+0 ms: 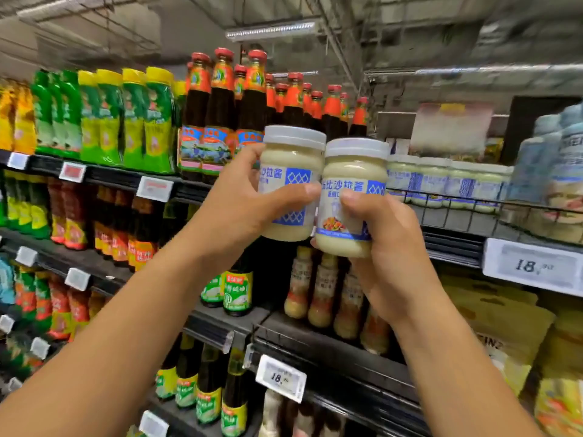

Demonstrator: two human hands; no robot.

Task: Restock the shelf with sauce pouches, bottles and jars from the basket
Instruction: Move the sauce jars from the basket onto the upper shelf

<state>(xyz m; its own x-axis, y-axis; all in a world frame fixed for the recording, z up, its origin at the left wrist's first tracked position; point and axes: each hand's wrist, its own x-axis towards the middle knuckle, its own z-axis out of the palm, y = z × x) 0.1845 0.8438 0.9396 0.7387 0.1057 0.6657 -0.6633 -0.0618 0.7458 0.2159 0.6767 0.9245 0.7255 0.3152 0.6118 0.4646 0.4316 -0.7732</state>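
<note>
We hold two white-lidded sauce jars side by side in the air before the shelves. The left grip (243, 200) curls round the left jar (291, 159), thumb across its blue label, and the right grip (389, 247) wraps the right jar (355, 171) from below. Both jars stand nearly upright, lids apparently touching, just left of the row of matching jars (441, 181) behind the wire rail (457, 212), with dark red-capped bottles (220, 105) behind.

Bare left forearm (126, 326), bare right forearm (457, 357)
</note>
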